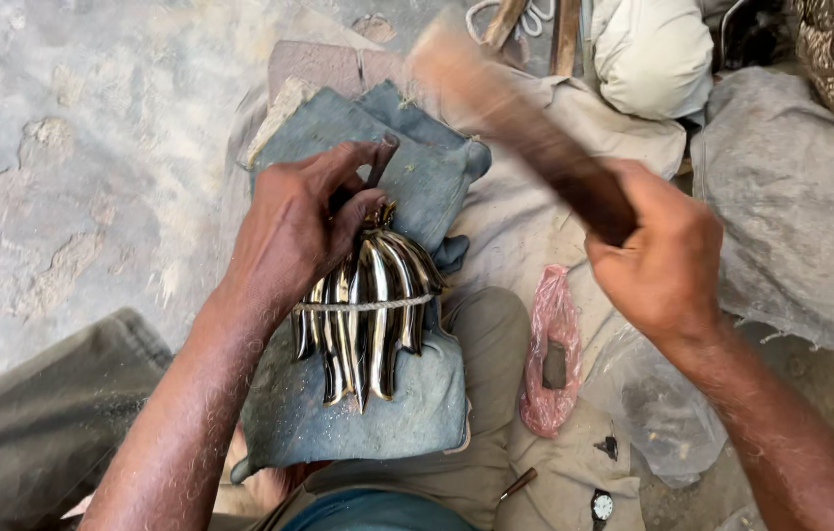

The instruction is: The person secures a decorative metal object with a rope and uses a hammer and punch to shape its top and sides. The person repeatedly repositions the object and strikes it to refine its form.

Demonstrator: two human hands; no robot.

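Nearest the camera: a wristwatch (pixel 602 505) and a thin stick-like tool (pixel 518 483) are seen lying on beige cloth (pixel 574 462) at the bottom edge, just in front of the person's lap
Lap padding: a folded blue-grey cloth (pixel 407 403) is spread over the knee, and the work is rested on it
Metal bundle: a cluster of curved, shiny metal strips (pixel 368 315), bound across by a cord (pixel 368 306), is laid on the blue-grey cloth; its long axis runs away from the body, with the gathered tips at the far end and the splayed ends pointing back toward the lap
Left hand (pixel 294 231): closed over the far, gathered end of the bundle, with a short dark rod (pixel 380 157) pinched upright between thumb and fingers just above the tips
Right hand (pixel 658 261): clenched round the handle of a wooden mallet (pixel 505 108), which is raised and blurred, its head up and to the left of the fist
Key relation: the bundle lies left of and below the mallet, directly under the left hand, which is the nearer; the right hand is held well apart from it
Surroundings: a pink plastic bag (pixel 546 364) is seen beside the knee, a grey sack (pixel 800 216) to the right, bare concrete floor (pixel 73 167) to the left
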